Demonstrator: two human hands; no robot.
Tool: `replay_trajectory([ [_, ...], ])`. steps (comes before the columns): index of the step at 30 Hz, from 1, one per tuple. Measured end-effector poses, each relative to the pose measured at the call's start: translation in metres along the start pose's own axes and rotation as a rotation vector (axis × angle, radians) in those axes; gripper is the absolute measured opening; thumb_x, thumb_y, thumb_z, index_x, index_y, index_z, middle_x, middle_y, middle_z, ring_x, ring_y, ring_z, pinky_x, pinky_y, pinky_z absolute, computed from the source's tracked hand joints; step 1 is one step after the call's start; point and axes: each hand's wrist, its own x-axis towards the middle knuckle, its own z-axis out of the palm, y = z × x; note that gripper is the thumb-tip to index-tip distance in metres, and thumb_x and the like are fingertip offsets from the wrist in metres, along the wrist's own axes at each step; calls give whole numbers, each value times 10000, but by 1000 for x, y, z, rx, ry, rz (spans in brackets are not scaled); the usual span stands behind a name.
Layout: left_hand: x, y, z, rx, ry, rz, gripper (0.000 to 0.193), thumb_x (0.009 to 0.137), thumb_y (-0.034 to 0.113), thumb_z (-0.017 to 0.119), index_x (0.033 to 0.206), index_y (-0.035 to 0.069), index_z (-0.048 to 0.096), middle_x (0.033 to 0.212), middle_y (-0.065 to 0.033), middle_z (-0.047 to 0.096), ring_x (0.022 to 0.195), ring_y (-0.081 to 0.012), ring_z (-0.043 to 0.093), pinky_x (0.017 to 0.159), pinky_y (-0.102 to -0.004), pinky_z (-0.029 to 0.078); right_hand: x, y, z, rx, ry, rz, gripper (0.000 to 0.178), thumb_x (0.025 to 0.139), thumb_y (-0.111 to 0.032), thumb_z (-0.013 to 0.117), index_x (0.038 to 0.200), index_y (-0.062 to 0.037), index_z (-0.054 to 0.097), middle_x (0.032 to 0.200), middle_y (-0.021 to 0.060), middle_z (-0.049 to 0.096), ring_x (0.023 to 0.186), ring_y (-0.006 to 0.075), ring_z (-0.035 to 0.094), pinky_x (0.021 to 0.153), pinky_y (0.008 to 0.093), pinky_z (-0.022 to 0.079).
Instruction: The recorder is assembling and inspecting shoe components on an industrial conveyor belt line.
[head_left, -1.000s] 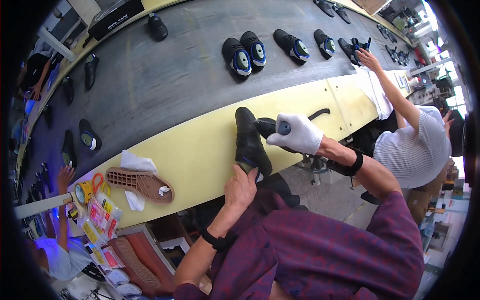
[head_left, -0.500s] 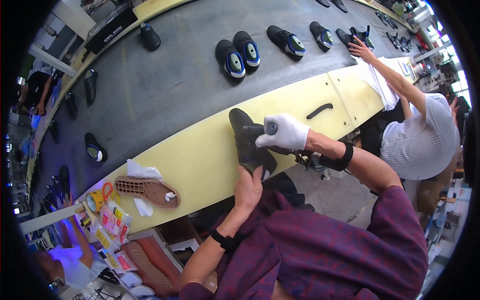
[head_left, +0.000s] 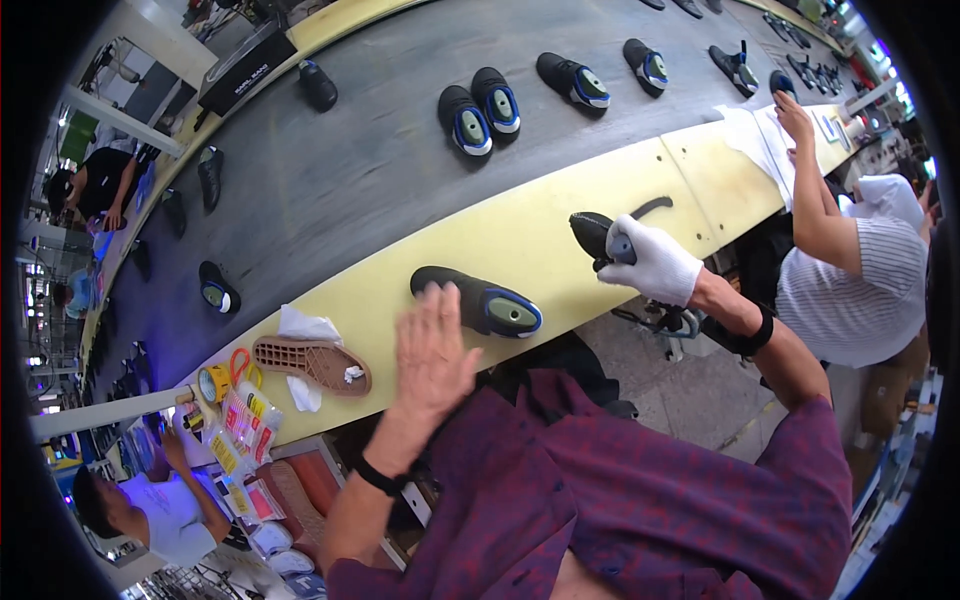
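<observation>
A black shoe [head_left: 470, 300] lies on the pale yellow bench top, its toe to the left and its heel, with a blue-edged green oval, to the right. My bare left hand [head_left: 432, 355], slightly blurred, is beside the shoe's toe with fingers stretched out; it overlaps the toe in view, and I cannot tell whether they touch. My right hand [head_left: 655, 262], in a white glove, is closed round a black tool [head_left: 590, 233] with a rounded grey handle end. The tool is to the right of the shoe, apart from it; my glove hides part of it.
A black curved strip [head_left: 655, 205] lies beyond the glove. Left on the bench are a brown shoe sole [head_left: 318, 366], white crumpled paper [head_left: 308, 324] and a yellow tape roll [head_left: 213, 383]. Several black shoes [head_left: 572, 80] stand on the grey conveyor belt [head_left: 350, 180]. A co-worker [head_left: 850, 290] stands at right.
My left hand has let go of the shoe and moved left, opening. The shoe has turned, heel now right. My right hand has carried the tool right, away from the shoe. The co-worker's hand moved right.
</observation>
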Motion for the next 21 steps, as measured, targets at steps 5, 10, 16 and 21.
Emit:
replay_trajectory([
  [5, 28, -69, 64, 74, -64, 242, 1179, 719, 344, 939, 1640, -9, 292, 1666, -223, 362, 1504, -400, 392, 1201, -607, 315, -12, 4, 23, -34, -36, -38, 431, 875, -253, 858, 1070, 5, 574, 873, 203, 683, 816, 366, 703, 755, 438, 551],
  [10, 76, -54, 44, 53, -229, 248, 1033, 713, 505, 923, 1474, -47, 496, 1527, -258, 518, 1389, -414, 529, 1178, -559, 393, -19, -8, 29, 53, -61, 48, 378, 857, -193, 860, 1062, -22, 594, 855, 144, 673, 792, 234, 670, 731, 384, 553],
  [16, 87, -57, 34, -172, -216, 90, 884, 797, 689, 792, 1236, -68, 665, 1161, -257, 704, 1082, -455, 702, 993, -539, 547, -9, -35, 23, -38, -59, 14, 444, 882, -295, 865, 1068, 10, 602, 880, 189, 696, 820, 306, 707, 767, 420, 564],
  [21, 52, -75, 59, -190, -157, -33, 649, 869, 482, 812, 1189, -41, 596, 1133, -244, 681, 1048, -453, 702, 906, -552, 570, 26, -70, 20, -88, -152, -49, 421, 863, -292, 861, 1032, 13, 625, 867, 169, 694, 819, 273, 703, 751, 400, 558],
])
